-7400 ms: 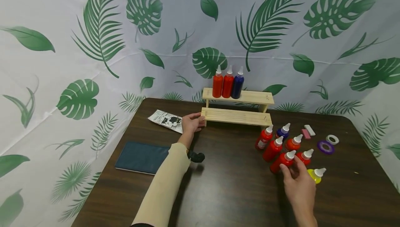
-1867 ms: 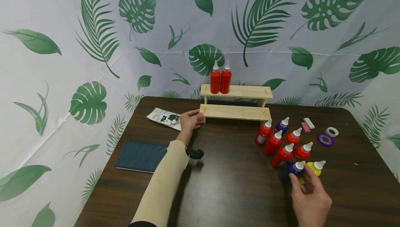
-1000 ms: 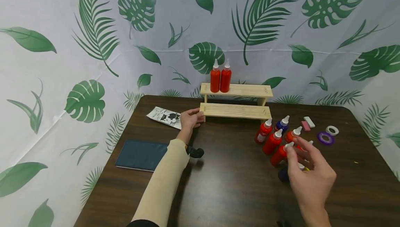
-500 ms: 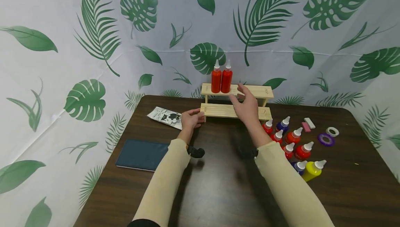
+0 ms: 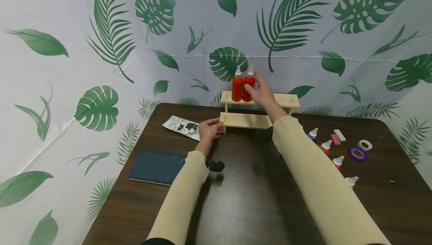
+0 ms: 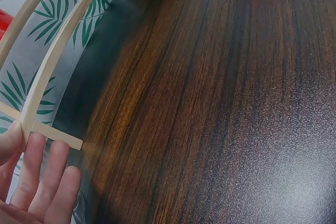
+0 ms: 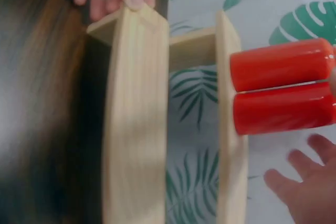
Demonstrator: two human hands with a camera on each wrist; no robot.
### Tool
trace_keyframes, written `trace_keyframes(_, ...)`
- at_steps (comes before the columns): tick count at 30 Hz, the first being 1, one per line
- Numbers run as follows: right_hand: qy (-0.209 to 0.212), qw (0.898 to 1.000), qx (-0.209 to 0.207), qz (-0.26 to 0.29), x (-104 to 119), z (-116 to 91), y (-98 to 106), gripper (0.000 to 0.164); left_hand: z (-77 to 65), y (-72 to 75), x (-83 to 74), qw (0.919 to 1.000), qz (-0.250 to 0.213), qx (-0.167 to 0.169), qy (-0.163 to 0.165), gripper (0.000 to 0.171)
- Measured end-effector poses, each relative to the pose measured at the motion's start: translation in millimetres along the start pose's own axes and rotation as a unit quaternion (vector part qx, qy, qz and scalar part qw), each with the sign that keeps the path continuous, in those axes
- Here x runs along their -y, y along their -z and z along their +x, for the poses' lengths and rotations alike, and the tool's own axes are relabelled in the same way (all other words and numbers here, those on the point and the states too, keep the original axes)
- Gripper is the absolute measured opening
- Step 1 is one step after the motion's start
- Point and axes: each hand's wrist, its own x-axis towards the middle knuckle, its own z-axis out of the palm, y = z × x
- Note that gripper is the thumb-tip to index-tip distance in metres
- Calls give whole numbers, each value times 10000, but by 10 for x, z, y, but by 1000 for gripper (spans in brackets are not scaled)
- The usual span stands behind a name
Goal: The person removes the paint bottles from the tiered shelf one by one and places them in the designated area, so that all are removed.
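Observation:
A two-tier wooden rack [image 5: 243, 120] stands at the back of the table. My left hand [image 5: 209, 130] grips the left end of its lower shelf, thumb on top, the other fingers by the leg. Two red squeeze bottles with white nozzle caps stand side by side on the upper shelf: the left red bottle [image 5: 237, 89] and the right red bottle [image 7: 283, 109]. My right hand [image 5: 264, 94] pinches the right one near its shoulder, thumb in front and index finger behind. Its other fingers [image 7: 302, 169] are spread apart from the bottle in the right wrist view.
On the right, a blue bottle [image 5: 313, 134], red bottles [image 5: 325, 147] and a yellow bottle [image 5: 352, 181] are partly hidden by my right sleeve. Beyond lie erasers [image 5: 339, 135], a purple tape roll [image 5: 357, 153] and a white one [image 5: 365, 145]. Left: dark notebook [image 5: 156, 167], printed packet [image 5: 180, 127].
A blue bottle went from the upper shelf to the right-hand group, where my right hand released it. That hand then moved to the right red bottle. My left hand stayed on the rack.

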Motion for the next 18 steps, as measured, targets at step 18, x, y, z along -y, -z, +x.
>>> trace_keyframes(18,-248,9902,-1359,-228,27,-320,-77,46,-12,33,6,10000,-13,38,12,21)
